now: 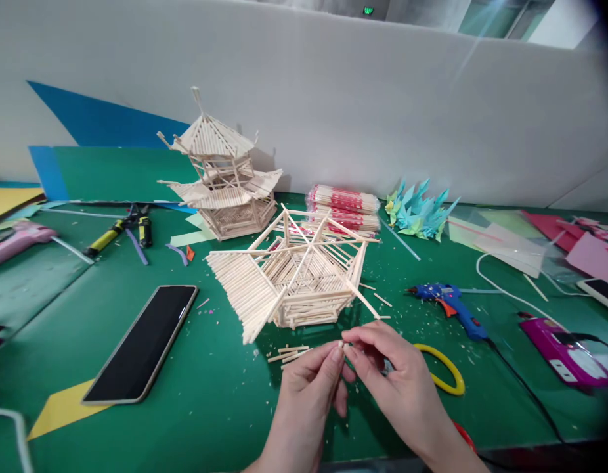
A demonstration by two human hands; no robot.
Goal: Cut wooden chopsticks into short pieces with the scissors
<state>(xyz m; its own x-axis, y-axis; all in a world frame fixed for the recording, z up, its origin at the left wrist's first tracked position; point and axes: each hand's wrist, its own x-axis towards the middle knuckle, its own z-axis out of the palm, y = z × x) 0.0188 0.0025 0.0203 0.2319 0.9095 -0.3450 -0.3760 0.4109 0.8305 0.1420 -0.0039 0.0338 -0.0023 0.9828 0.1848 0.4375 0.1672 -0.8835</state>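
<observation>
My left hand [311, 381] and my right hand [390, 371] meet above the green mat, fingertips pinched together on a short wooden stick piece [341, 343]. Just beyond them stands an unfinished hexagonal stick model [291, 279] with one sloping roof panel on its left. A few cut sticks [289, 355] lie loose in front of it. Farther back stands a finished two-tier stick pagoda [220, 180].
A black phone [144, 341] lies left. A blue glue gun [452, 305] with cable, yellow-handled scissors [444, 374] and a pink device [564, 351] lie right. Wrapped stick bundles [343, 207], paper cranes [417, 213] and yellow-handled cutters [119, 233] sit behind.
</observation>
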